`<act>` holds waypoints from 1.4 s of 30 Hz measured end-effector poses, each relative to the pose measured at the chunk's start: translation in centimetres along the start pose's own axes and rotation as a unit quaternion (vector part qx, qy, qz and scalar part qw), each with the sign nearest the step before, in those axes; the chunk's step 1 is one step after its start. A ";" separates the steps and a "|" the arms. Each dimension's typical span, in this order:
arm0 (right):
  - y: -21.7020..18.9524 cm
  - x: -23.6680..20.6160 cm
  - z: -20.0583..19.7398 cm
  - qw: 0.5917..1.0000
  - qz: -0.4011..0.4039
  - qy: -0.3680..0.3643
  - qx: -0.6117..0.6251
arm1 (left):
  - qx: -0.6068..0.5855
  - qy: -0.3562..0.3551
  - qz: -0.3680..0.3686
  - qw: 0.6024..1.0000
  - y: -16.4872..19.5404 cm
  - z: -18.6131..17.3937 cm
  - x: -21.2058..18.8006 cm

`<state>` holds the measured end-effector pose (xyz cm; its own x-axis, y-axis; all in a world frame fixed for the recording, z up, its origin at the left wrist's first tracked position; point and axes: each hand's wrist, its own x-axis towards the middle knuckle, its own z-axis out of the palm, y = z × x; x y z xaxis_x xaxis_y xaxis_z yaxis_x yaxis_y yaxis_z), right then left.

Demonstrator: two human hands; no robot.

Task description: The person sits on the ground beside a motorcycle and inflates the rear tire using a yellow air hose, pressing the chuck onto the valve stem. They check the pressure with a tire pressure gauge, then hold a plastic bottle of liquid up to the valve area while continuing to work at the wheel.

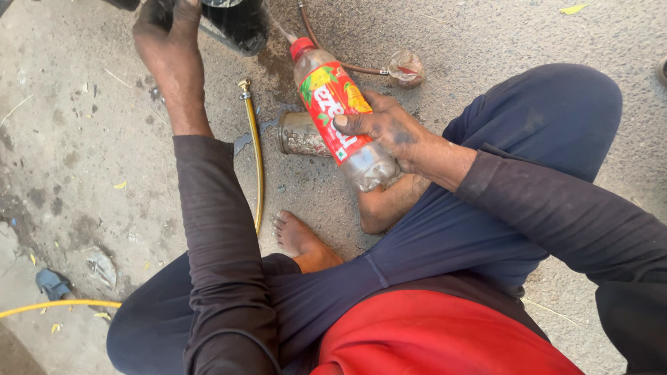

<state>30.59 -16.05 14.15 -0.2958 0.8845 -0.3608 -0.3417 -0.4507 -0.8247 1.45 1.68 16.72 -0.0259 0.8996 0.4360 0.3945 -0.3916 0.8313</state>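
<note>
While a bare foot (300,239) rests on the concrete floor (83,160), the right hand (385,128) wraps its grip around a clear plastic bottle (337,114) (red cap, red-and-yellow label); farther off, the left hand (167,35) clutches a black part (240,24).

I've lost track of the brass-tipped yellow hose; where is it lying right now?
The yellow hose lies on the concrete ground, left of centre, between the left forearm and the small metal canister, its brass tip pointing up-frame.

Tilted red-capped plastic bottle (338,114), seemingly near-empty.
</note>
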 end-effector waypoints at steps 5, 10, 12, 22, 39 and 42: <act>0.2 -0.5 0.3 0.999 -0.026 -0.029 -0.015 | -0.047 0.006 0.088 0.995 -1.0 0.0 0.3; 1.0 -0.5 1.0 0.999 0.044 0.002 -0.024 | -0.049 0.054 0.033 0.997 -2.2 -0.2 1.0; 1.0 -0.6 1.0 0.999 0.023 -0.009 -0.024 | -0.009 0.048 0.000 0.999 -2.2 -0.8 1.1; 0.6 -0.7 1.1 0.997 0.036 -0.007 -0.065 | -0.013 -0.033 0.070 0.997 -0.2 -0.2 -0.3; 0.5 -0.8 1.3 0.995 0.007 -0.022 -0.093 | -0.025 0.017 0.017 0.999 -2.1 -0.7 0.7; 0.1 -0.1 1.0 0.999 -0.016 -0.022 -0.043 | -0.044 -0.013 0.053 0.998 -1.0 -0.8 0.2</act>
<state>29.69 -16.34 14.54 -0.3247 0.8918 -0.3152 -0.2739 -0.4076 -0.8711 0.32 2.07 16.28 0.0349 0.8566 0.5148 0.3107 -0.4989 0.8091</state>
